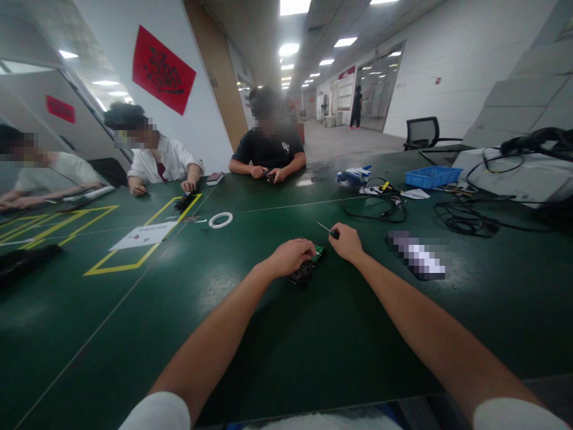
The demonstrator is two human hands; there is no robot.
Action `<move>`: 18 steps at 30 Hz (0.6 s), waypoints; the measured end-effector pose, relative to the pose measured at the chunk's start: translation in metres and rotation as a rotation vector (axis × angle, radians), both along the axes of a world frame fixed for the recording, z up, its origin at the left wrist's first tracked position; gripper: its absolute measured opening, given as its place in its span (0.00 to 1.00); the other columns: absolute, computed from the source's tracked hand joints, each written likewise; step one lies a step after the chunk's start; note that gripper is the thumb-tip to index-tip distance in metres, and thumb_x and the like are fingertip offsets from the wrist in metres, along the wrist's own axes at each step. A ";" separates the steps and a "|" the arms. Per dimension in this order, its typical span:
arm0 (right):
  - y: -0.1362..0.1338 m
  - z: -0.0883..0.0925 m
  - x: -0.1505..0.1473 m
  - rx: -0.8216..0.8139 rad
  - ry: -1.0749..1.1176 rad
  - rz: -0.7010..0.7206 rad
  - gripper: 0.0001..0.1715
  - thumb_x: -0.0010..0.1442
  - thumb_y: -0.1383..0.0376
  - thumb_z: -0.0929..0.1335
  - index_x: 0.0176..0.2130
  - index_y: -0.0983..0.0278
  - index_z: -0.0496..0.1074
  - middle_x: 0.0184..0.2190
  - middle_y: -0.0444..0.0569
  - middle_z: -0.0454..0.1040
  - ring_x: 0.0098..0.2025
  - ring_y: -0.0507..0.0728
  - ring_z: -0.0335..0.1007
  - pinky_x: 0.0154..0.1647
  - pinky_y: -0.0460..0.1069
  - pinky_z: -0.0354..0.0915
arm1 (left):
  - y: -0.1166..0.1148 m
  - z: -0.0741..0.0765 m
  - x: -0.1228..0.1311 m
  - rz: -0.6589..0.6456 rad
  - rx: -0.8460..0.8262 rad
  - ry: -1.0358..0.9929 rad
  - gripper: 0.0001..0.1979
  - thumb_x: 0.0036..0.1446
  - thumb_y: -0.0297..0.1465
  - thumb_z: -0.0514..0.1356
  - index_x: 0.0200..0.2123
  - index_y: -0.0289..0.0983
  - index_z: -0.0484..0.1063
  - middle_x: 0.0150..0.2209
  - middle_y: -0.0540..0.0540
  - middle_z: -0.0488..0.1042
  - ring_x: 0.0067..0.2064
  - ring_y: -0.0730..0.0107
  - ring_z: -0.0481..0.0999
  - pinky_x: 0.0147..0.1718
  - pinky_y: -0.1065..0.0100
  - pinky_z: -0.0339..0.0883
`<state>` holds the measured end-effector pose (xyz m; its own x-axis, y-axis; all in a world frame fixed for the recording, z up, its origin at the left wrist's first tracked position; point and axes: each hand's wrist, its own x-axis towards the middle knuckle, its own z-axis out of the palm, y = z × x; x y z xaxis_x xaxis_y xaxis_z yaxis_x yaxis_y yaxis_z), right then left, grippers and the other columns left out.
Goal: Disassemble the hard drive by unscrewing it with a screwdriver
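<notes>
Reaching forward over the green table (313, 346) with both bare forearms. Pinning a small black device (303, 273) flat to the tabletop with the left hand (290, 255), fingers curled shut over its top, leaving a green circuit board (318, 254) exposed at its far end. Pinching a small screwdriver (330, 232) in the right hand (348, 242), fingers closed tight round the black handle, angling the thin shaft up and leftward, not touching the board. Leaving a white tape ring (221, 220) to the far left, black cables (380, 206) and a blue tray (432, 177) to the far right. Facing two people (268, 149) seated across the table.
</notes>
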<state>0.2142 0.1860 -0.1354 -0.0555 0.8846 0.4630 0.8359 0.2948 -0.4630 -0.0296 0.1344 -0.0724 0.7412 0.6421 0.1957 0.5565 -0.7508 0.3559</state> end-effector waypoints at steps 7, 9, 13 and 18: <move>-0.002 0.002 -0.001 -0.013 0.000 -0.001 0.02 0.58 0.66 0.69 0.35 0.61 0.72 0.36 0.49 0.76 0.38 0.57 0.70 0.41 0.51 0.64 | -0.001 0.000 0.001 -0.010 -0.002 -0.004 0.07 0.64 0.26 0.57 0.42 0.39 0.74 0.45 0.47 0.76 0.49 0.64 0.75 0.51 0.64 0.67; -0.003 0.003 -0.001 -0.018 0.003 -0.003 0.02 0.58 0.66 0.69 0.35 0.61 0.72 0.36 0.49 0.76 0.38 0.57 0.70 0.40 0.51 0.64 | 0.000 -0.001 0.001 -0.002 -0.001 -0.005 0.07 0.64 0.26 0.57 0.42 0.39 0.74 0.45 0.47 0.76 0.49 0.64 0.75 0.51 0.64 0.67; -0.005 0.006 -0.002 -0.032 0.007 -0.002 0.02 0.58 0.65 0.69 0.35 0.61 0.72 0.36 0.49 0.76 0.38 0.57 0.70 0.40 0.51 0.64 | 0.000 -0.001 0.001 0.005 -0.005 -0.018 0.08 0.63 0.25 0.57 0.42 0.40 0.74 0.45 0.47 0.76 0.48 0.64 0.75 0.51 0.65 0.67; -0.006 0.006 -0.001 -0.046 0.012 -0.001 0.03 0.58 0.65 0.69 0.36 0.61 0.73 0.37 0.49 0.76 0.38 0.57 0.71 0.40 0.51 0.64 | 0.000 0.000 0.000 0.025 -0.013 -0.034 0.08 0.63 0.25 0.57 0.42 0.40 0.75 0.44 0.47 0.77 0.48 0.64 0.75 0.52 0.63 0.67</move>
<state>0.2129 0.1800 -0.1291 -0.0496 0.9049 0.4227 0.8303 0.2725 -0.4862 -0.0294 0.1348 -0.0722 0.7180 0.6630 0.2122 0.5621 -0.7320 0.3850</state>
